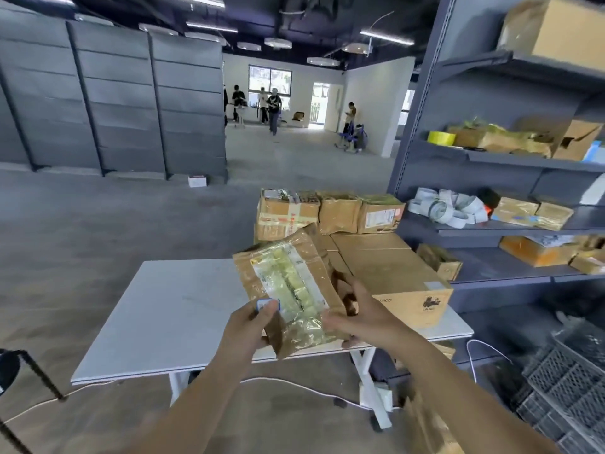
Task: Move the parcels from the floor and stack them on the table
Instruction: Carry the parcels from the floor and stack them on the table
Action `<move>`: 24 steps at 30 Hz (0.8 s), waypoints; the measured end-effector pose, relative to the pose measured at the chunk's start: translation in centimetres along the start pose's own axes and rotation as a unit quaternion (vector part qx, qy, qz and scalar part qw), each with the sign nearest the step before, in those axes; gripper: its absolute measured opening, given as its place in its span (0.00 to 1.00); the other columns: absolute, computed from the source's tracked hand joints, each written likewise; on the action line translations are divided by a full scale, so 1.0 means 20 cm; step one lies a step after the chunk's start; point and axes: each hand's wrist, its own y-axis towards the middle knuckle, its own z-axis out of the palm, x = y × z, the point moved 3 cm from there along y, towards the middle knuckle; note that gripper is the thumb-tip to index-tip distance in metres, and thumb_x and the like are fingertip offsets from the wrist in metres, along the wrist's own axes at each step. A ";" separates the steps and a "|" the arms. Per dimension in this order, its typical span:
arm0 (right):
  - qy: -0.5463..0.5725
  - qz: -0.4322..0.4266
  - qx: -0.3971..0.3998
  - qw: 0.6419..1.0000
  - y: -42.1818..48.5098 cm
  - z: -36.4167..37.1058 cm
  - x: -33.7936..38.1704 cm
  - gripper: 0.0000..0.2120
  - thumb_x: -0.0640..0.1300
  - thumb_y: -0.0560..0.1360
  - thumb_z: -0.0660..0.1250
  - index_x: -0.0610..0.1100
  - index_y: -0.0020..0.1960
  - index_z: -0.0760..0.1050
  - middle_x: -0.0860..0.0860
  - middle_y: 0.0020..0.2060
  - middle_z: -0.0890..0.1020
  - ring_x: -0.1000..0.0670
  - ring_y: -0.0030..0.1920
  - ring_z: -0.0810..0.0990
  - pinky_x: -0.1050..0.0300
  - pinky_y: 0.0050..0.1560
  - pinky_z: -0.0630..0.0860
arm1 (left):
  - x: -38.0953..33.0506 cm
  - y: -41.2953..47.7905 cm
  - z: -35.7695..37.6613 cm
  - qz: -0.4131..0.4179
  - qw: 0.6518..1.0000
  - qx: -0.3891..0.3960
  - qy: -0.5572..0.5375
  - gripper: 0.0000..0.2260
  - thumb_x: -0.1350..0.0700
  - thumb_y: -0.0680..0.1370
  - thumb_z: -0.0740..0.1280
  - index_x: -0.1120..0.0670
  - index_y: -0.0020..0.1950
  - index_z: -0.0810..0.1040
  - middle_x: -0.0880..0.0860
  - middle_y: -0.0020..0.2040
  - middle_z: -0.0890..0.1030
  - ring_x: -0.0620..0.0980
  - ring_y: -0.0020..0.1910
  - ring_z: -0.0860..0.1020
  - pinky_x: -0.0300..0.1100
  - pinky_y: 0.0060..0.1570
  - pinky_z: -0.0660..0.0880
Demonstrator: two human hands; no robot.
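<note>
Only the head view to go on. Both hands are up in front holding a flat brown cardboard parcel wrapped in clear tape, with a white-and-yellow label on its face. It's in the air, tilted, over the near edge of the white rectangular table and not touching it.

The left hand pinches the near left corner, thumb on top right by a little blue sticker. Its other fingers are underneath, so I can't tell how they lie. The right hand grips the parcel's right edge with its fingers curled round it.

Progress-wise, the right part of the table already carries a big flat plain cardboard box. At the far end sits a row of small taped cardboard parcels, and the left one looks like it's on top of another. So I'd say a fair chunk is done.

What's left: the parcel in hand isn't set down yet, and my guess is it goes onto that pile. At the bottom right, low down near the floor, there's a blurry brown cardboard shape — probably another parcel waiting, but it's too smeared to be sure.

There's also a small open cardboard box just beside the table, by the grey metal shelving. I can't tell whether that one is part of the job.
</note>
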 end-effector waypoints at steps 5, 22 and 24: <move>-0.048 0.002 -0.077 0.996 0.46 -0.15 0.04 0.40 0.53 0.63 0.77 0.63 0.70 0.61 0.54 0.65 0.73 0.52 0.58 0.78 0.53 0.51 0.81 | -0.07 0.54 -0.06 -0.049 0.998 -0.006 0.047 0.12 0.57 0.77 0.68 0.62 0.56 0.75 0.62 0.51 0.81 0.57 0.46 0.81 0.53 0.47 0.80; -0.292 -0.054 -0.046 0.954 1.35 -0.46 -0.05 0.31 0.45 0.70 0.70 0.57 0.71 0.65 0.63 0.70 0.56 0.53 0.70 0.63 0.59 0.61 0.63 | -0.14 1.49 0.06 0.072 0.967 0.056 0.238 0.20 0.64 0.73 0.67 0.43 0.59 0.77 0.40 0.53 0.80 0.36 0.52 0.77 0.28 0.46 0.71; -0.287 -0.075 -0.045 0.954 1.44 -0.50 -0.09 0.29 0.46 0.70 0.70 0.58 0.68 0.67 0.64 0.72 0.55 0.52 0.72 0.60 0.57 0.63 0.62 | -0.12 1.55 0.07 0.088 0.968 0.027 0.234 0.19 0.64 0.71 0.71 0.40 0.53 0.76 0.39 0.49 0.79 0.34 0.48 0.77 0.25 0.41 0.70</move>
